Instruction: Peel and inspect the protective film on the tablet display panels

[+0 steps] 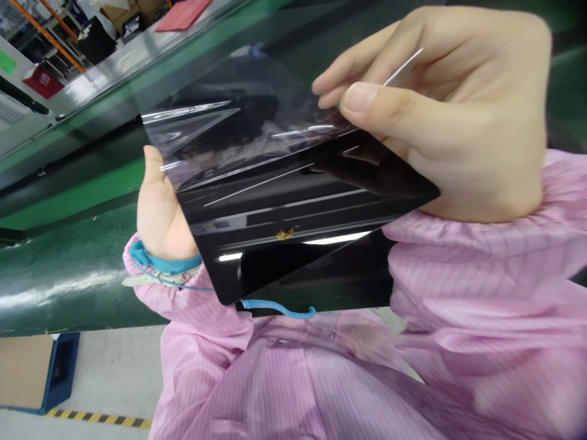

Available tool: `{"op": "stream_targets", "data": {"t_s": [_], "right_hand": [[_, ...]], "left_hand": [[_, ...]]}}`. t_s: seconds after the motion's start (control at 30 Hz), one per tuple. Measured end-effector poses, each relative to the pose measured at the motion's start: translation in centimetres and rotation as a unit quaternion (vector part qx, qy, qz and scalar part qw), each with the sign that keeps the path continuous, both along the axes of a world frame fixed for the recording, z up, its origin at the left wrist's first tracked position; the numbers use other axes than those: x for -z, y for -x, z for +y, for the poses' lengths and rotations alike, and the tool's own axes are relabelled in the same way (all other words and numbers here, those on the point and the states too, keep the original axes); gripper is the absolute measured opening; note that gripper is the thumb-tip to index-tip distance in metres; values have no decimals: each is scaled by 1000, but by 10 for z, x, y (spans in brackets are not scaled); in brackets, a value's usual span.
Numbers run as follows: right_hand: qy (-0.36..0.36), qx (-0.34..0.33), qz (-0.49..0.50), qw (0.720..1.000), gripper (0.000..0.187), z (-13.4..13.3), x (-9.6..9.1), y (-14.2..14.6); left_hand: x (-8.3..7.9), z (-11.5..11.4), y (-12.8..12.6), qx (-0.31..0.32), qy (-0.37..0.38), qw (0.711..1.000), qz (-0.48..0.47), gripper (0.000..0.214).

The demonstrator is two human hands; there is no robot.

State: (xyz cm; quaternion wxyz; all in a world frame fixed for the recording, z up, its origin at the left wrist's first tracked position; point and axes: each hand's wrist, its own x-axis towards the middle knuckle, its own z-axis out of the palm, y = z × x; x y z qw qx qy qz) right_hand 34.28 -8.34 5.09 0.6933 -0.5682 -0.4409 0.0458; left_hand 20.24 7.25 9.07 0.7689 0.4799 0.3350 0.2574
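Observation:
A glossy black glass panel (284,208) is held tilted above the green work surface, with a small gold-coloured patch near its lower middle. A clear plastic film (215,137) is lifted off its upper part and curls away. My right hand (449,116) pinches the film's edge between thumb and fingers, above the panel's right corner. At the panel's left edge, my left hand (162,208) supports it, thumb pointing up; the other fingers are hidden behind the panel. A blue wrist strap (167,263) circles my left wrist, and its coiled cord (279,307) shows below the panel.
Under my hands runs a dark green work surface (82,281). A grey ledge (114,79) lies beyond, bearing a red folder-like sheet (183,14) and a black item (96,40). A blue-edged box (62,370) stands on the floor at lower left, near yellow-and-black tape (101,418).

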Motion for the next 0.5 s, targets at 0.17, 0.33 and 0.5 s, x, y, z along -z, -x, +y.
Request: {"op": "stream_targets", "data": {"t_s": [0.17,0.33,0.5], "right_hand": [[-34,-6,-38,999,16,0,5,-2],[-62,-17,-62,996,14,1,10,-4],[-59,-24,-73,995,9,1,10,-3]], "left_hand": [[-3,-5,8,15,-65,995,-70,53],[-2,-7,13,-36,-143,984,-104,56],[-6,-13,16,50,-143,982,-115,62]]}}
